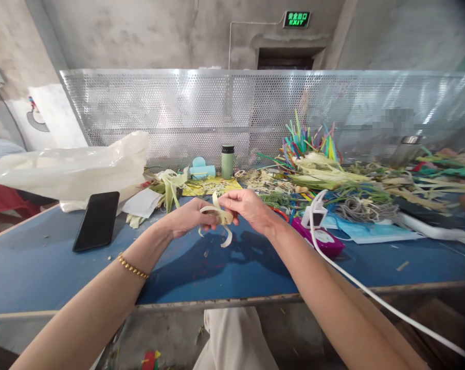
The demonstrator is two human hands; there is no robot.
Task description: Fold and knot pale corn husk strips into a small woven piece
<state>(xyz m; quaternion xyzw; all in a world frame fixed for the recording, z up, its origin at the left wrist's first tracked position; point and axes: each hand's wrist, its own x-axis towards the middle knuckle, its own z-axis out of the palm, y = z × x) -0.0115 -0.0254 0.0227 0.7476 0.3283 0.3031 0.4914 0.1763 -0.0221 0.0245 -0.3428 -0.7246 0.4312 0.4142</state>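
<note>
Both hands meet above the middle of the blue table (201,277). Between them is a pale, curling strip (225,218) that looks like dried husk, looped with its loose ends hanging down. My left hand (194,217) is closed, gripping the strip with thumb and fingers. My right hand (248,206) pinches the strip's upper part between thumb and fingertips. The fingers partly hide where the strip crosses itself. Pale green husk leaves (172,184) lie behind my left hand, and a yellow sheet (209,187) is beyond both hands.
A black phone (96,221) and white paper (142,202) lie left. A green bottle (227,162) stands at the back. Right are a husk pile (325,172), a purple power strip (333,244) with a white cable (356,280), and a blue mask (379,233). A perforated metal panel (178,113) rises behind.
</note>
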